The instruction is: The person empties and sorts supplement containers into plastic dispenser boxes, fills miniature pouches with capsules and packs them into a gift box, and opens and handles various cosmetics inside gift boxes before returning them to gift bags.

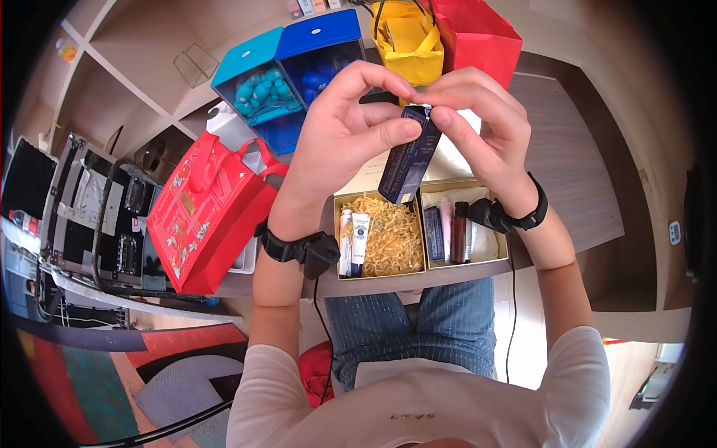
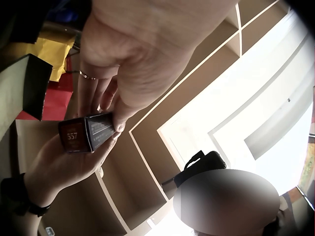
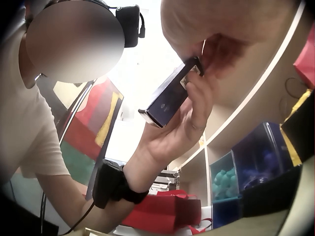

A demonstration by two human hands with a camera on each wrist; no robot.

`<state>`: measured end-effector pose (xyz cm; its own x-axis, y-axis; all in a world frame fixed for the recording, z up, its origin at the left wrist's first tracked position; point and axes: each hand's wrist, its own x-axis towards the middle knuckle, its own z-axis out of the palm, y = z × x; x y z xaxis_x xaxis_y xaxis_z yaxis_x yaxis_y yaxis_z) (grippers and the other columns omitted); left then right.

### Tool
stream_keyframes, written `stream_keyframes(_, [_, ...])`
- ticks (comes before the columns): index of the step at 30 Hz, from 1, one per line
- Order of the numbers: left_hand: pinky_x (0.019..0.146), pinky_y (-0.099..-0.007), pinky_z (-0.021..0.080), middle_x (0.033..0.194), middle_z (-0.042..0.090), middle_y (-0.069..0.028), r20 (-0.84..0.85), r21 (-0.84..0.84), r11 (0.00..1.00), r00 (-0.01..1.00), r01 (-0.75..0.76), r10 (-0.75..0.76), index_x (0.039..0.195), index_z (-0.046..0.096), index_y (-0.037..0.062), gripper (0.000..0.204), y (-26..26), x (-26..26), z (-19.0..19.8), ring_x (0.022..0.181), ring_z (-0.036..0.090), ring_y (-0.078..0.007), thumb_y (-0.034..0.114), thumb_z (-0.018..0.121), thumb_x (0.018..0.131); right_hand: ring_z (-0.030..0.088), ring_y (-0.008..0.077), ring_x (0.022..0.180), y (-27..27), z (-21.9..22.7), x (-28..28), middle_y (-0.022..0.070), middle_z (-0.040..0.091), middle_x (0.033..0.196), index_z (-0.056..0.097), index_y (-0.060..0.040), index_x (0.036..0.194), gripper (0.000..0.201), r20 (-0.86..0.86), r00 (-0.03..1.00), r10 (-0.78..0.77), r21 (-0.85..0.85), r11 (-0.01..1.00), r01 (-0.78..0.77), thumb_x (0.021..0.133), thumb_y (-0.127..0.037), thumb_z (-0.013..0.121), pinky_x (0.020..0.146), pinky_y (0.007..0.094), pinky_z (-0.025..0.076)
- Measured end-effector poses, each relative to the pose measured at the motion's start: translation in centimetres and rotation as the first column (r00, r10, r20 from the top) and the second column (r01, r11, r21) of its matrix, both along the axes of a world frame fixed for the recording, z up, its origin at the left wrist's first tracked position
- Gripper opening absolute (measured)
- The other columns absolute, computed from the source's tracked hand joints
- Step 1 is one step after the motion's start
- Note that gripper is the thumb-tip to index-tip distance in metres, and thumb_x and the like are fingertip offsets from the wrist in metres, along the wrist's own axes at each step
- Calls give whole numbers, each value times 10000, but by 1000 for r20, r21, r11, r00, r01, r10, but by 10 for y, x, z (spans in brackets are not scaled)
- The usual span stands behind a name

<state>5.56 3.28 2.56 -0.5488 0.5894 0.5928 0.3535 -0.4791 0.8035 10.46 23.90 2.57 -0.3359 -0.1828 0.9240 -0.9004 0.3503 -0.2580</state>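
Note:
A slim dark blue carton is held up over the gift box, tilted, with the number 557 on its lower end in the left wrist view. My left hand grips it from the side, thumb on one face and fingers behind. At its upper end, my right hand pinches the edge with thumb and forefinger. Below, the open gift box has two compartments. The left one holds shredded filler and a white hand-cream tube; the right one holds a dark brown bottle and other slim items.
A red paper gift bag leans at the left. Behind stand a teal box, a blue box, a yellow bag and another red bag. Shelves rise at the back left. Cables hang from both wrists.

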Motion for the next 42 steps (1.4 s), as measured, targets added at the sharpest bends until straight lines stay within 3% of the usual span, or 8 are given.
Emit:
stream_keyframes(7, [945,-302,552,1234,580,-106,5,-28,998,999,50,-50,1183,552,16,360,-4,-2,3,1132,619,-172,-3,768,896,682,169,808,-1,1,2,104,716,921,752,13,997,100,-15,1000,10,-2,1000,-10,922,-52,745,716,280,539])
stream_keyframes(9, [864,-284,597,1202,592,-89,-41,-14,993,992,116,-117,1179,554,0,334,-4,-6,0,1023,696,-172,-66,737,907,681,168,813,0,-1,2,106,717,925,754,12,998,99,52,997,61,-22,998,-60,920,-47,744,717,279,538])
stream_keyframes(24, [921,-306,576,1172,621,-81,-37,42,998,998,56,-54,1156,576,-5,295,-2,-3,-2,1075,689,-185,-48,742,915,678,166,829,4,4,1,111,712,978,755,25,1043,148,-75,997,19,85,996,-13,897,1,744,714,275,538])
stream_keyframes(28, [938,-306,567,1172,624,-80,-47,67,995,997,68,-65,1162,586,-3,287,-2,-7,-4,1077,686,-177,-30,741,923,681,166,837,1,4,3,112,714,984,753,29,1052,156,-54,998,42,61,997,-39,899,7,738,710,274,544])
stream_keyframes(31, [949,-300,561,1174,627,-75,23,33,995,995,98,-99,1176,592,-1,287,-6,-9,-4,1081,680,-166,-3,742,931,686,167,847,0,1,1,111,716,990,754,20,1069,166,-40,998,54,41,998,-52,906,-3,731,712,272,552])
stream_keyframes(36, [941,-290,563,1181,622,-84,164,-24,999,986,32,-27,1197,584,-2,334,-7,-4,3,1107,661,-154,-1,762,914,692,172,854,-4,-2,-2,104,710,989,758,-10,1095,179,61,998,14,-27,1000,-12,920,-20,719,707,275,560])
stream_keyframes(40, [928,-288,570,1185,617,-87,94,8,997,992,83,-83,1201,579,-5,385,-1,4,3,1094,669,-154,-23,790,879,689,172,847,-4,-5,-5,102,707,984,758,-10,1095,181,116,993,26,-94,995,-15,919,-18,717,694,277,558])
stream_keyframes(42, [916,-286,576,1170,642,-89,88,-68,998,996,12,-6,1204,582,-7,423,-2,5,5,1075,681,-156,-45,808,848,685,165,838,-3,-3,-5,98,706,988,757,-10,1096,183,38,999,-18,5,1000,18,919,-12,713,690,272,552])
